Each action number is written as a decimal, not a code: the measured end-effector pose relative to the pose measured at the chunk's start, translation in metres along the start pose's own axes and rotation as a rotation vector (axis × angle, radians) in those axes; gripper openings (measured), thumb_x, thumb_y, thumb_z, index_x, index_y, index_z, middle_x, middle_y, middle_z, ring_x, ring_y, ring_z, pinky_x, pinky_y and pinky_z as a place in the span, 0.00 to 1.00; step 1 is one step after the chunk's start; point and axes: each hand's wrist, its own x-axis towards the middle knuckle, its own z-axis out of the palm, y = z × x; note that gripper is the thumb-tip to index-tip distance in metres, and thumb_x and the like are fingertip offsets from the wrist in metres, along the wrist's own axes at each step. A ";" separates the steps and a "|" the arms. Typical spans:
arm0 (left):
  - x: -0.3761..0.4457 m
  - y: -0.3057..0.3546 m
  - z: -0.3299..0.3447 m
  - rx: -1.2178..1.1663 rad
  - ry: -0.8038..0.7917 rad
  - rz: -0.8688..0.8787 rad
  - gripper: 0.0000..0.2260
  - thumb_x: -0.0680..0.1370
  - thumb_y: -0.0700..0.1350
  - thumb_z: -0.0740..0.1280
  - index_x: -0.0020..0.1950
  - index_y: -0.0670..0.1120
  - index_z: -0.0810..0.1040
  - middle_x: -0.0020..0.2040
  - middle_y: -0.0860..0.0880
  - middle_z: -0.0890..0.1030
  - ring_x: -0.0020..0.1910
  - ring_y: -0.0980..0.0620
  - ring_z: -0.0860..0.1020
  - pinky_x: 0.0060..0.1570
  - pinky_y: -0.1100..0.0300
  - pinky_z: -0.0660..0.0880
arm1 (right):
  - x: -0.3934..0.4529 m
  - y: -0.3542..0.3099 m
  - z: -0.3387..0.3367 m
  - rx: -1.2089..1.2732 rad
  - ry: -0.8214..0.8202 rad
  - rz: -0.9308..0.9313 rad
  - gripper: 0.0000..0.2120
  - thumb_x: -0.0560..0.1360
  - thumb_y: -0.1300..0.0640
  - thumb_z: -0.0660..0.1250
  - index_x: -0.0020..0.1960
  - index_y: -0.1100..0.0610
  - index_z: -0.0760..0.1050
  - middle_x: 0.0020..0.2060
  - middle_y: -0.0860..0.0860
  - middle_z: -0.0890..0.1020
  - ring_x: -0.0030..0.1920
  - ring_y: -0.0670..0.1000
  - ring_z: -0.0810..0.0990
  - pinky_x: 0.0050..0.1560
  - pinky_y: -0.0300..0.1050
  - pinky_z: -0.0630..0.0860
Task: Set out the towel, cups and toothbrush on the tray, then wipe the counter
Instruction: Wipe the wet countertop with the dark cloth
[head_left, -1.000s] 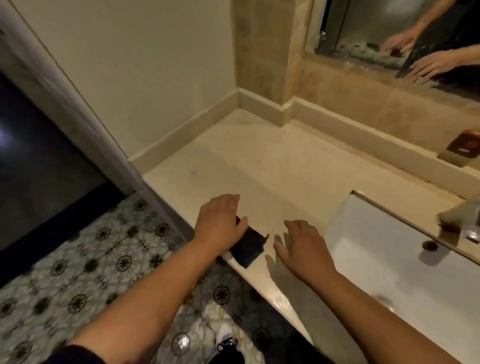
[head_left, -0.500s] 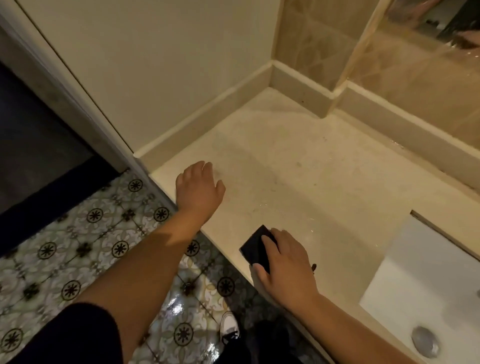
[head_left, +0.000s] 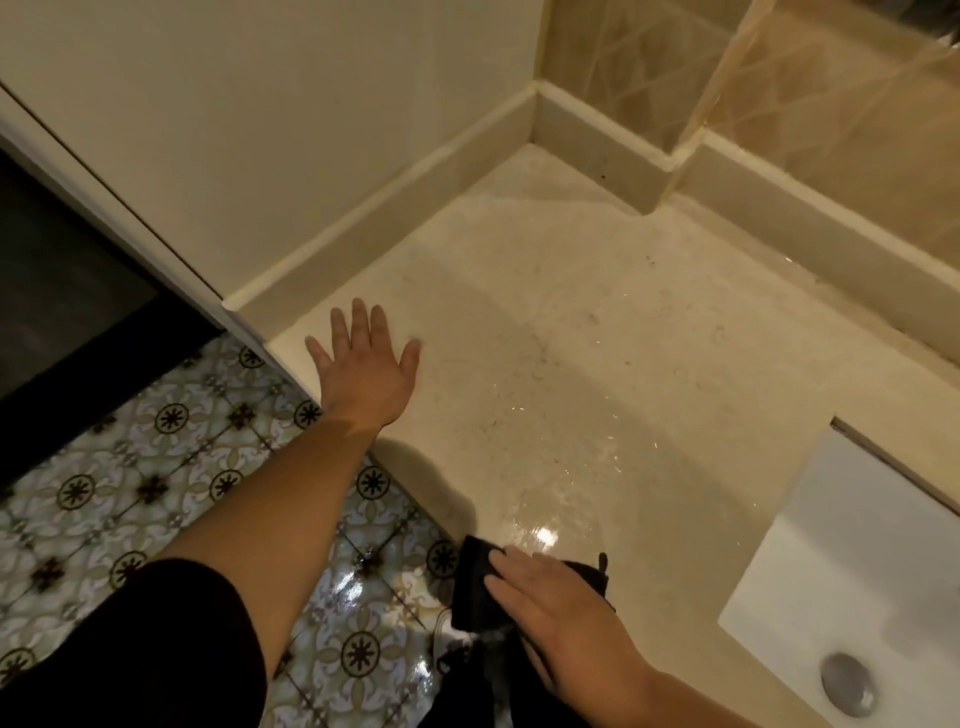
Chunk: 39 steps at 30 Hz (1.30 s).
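Pressing one dark cloth (head_left: 470, 587) under right hand (head_left: 561, 613), fingers (head_left: 500, 565) straight, left hand (head_left: 363, 369) splayed flat on counter (head_left: 597, 338), one sink (head_left: 857, 545).

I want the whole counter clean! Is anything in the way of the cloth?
Nothing visible lies on the counter ahead of the cloth under the right hand. Only the left hand rests flat near the left edge.

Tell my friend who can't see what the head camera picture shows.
A person's right hand presses a dark cloth on the beige counter near its front edge, beside a white sink. The left hand rests open on the counter.
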 end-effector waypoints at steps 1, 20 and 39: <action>0.000 0.000 0.000 -0.003 0.006 -0.001 0.38 0.77 0.68 0.33 0.81 0.47 0.46 0.81 0.46 0.44 0.79 0.43 0.40 0.72 0.35 0.39 | 0.001 -0.001 -0.010 0.230 -0.002 0.112 0.17 0.77 0.57 0.62 0.65 0.53 0.78 0.64 0.50 0.79 0.64 0.48 0.78 0.63 0.44 0.75; 0.004 -0.001 0.007 0.030 0.067 -0.024 0.35 0.78 0.66 0.36 0.81 0.49 0.48 0.82 0.48 0.45 0.79 0.46 0.41 0.74 0.38 0.40 | 0.255 0.312 -0.132 -0.248 0.156 0.394 0.22 0.81 0.57 0.55 0.72 0.65 0.63 0.69 0.65 0.69 0.67 0.67 0.68 0.65 0.62 0.67; 0.004 -0.001 0.004 0.072 0.028 -0.023 0.34 0.79 0.64 0.36 0.81 0.47 0.46 0.81 0.47 0.44 0.79 0.44 0.42 0.73 0.37 0.41 | 0.057 0.004 0.025 0.063 -0.014 -0.069 0.22 0.70 0.59 0.71 0.63 0.55 0.79 0.64 0.52 0.79 0.66 0.53 0.77 0.64 0.51 0.75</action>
